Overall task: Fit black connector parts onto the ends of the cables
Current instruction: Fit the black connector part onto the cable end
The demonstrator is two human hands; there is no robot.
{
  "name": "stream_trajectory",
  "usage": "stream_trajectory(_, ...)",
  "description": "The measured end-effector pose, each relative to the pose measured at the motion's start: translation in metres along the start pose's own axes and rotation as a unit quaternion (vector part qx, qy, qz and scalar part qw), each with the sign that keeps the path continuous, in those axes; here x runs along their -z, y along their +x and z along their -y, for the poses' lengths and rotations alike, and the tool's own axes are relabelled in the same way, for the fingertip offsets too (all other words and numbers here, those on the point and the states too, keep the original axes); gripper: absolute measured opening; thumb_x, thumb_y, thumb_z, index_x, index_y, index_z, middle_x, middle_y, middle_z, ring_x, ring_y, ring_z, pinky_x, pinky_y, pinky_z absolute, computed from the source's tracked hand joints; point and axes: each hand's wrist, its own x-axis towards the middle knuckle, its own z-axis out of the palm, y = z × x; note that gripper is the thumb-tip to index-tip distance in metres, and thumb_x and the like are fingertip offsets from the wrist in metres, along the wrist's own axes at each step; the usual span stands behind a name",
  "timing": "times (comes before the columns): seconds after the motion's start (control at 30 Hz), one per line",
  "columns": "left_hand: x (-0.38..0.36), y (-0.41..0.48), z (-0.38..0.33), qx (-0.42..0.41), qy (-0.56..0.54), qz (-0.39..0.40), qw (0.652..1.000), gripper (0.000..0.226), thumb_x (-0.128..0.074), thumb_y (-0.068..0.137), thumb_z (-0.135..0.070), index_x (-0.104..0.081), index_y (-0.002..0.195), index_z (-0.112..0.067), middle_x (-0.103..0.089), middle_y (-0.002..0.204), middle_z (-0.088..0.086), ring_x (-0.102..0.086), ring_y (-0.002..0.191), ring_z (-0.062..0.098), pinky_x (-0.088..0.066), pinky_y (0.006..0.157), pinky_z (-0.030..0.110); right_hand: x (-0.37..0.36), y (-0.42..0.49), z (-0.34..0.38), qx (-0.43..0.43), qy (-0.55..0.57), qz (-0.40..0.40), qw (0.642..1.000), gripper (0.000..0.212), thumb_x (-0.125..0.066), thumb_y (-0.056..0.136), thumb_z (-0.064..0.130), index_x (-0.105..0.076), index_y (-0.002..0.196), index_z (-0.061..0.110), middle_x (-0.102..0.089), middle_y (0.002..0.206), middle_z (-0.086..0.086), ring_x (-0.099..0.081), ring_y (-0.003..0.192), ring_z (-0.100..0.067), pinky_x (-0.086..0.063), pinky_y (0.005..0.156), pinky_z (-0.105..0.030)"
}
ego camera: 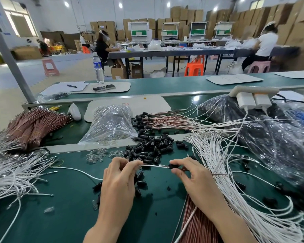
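- The cable end is pinched by the left hand, a black connector part by the right hand, above the desk.
- The tip should be kept in line with the bore and pushed fully home.

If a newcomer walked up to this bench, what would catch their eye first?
Probably the hands at centre: the left hand pinches a cable while the right hand pinches a black connector part at its end. Just behind them lies a heap of black connectors, and white cables fan across the right of the green bench.
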Motion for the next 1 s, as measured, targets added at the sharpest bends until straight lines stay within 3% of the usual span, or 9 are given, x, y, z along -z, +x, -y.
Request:
stream_trajectory(0.17,0.0038,0.0007,0.0012,0.016,-0.045,-0.038,0.998,0.028,-0.051,0.099,-0.026,-0.073,0.115,-0.020,-0.046,0.097,-0.010,-0.052,0.083,0.022,-0.050,0.067,0.040,-0.0011,-0.0006,0.0001,-0.001,0.010,-0.004,1.000,0.019,-0.063,0.095,0.036,-0.066,0.113,0.042,-0.062,0.106,0.029,-0.057,0.106,0.005,-0.042,0.088,-0.009)
stream_trajectory(0.3,0.0024,0.0007,0.0009,0.015,-0.029,-0.021,0.999,0.030,-0.048,0.099,-0.028,-0.073,0.113,-0.020,-0.047,0.096,-0.006,-0.051,0.082,0.024,-0.050,0.067,0.044,-0.0018,-0.0008,-0.0005,0.000,0.011,-0.004,1.000,0.019,-0.066,0.095,0.035,-0.067,0.113,0.038,-0.064,0.105,0.027,-0.058,0.105,0.003,-0.043,0.086,-0.013)
stream_trajectory(0.53,0.0012,-0.0001,0.0028,0.010,-0.017,-0.012,1.000,0.031,-0.047,0.099,-0.031,-0.073,0.113,-0.024,-0.045,0.096,-0.009,-0.050,0.084,0.022,-0.050,0.069,0.043,-0.0020,-0.0020,0.0002,0.000,0.035,-0.005,0.999,0.017,-0.066,0.094,0.037,-0.067,0.111,0.041,-0.061,0.107,0.029,-0.059,0.104,0.003,-0.041,0.077,-0.007)
stream_trajectory(1.0,-0.0029,-0.0020,0.0018,-0.014,0.001,0.008,1.000,0.019,-0.055,0.104,-0.027,-0.072,0.114,-0.026,-0.046,0.096,-0.010,-0.047,0.084,0.018,-0.049,0.069,0.040,-0.0019,-0.0037,0.0034,0.014,0.027,0.012,0.999,0.019,-0.065,0.092,0.042,-0.068,0.111,0.040,-0.058,0.114,0.034,-0.058,0.105,0.004,-0.039,0.086,-0.006)
